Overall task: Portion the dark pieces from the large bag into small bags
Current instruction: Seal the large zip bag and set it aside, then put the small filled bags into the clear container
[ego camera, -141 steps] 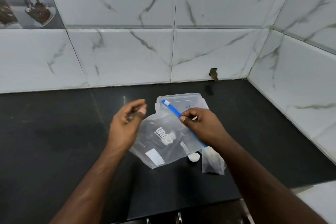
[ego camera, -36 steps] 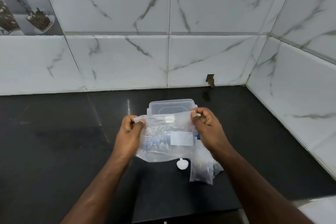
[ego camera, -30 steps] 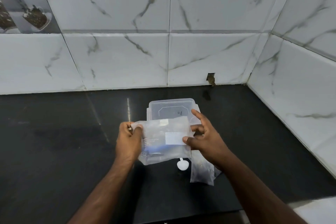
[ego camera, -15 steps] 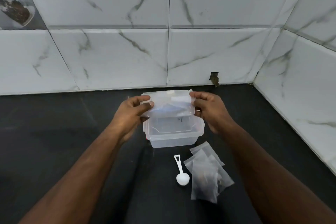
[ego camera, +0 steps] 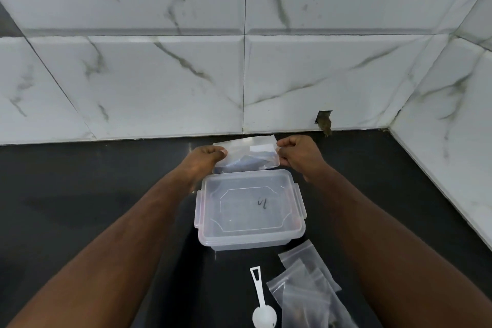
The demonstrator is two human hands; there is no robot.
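Beyond the lidded clear container, large bag stretched between both hands: left hand pinches its left edge, right hand its right. Contents blurred, possibly dark. Small bags and white scoop lie nearer on the counter.

Showed two bare forearms, a left hand and right hand; wore no sleeves, rings or watch.
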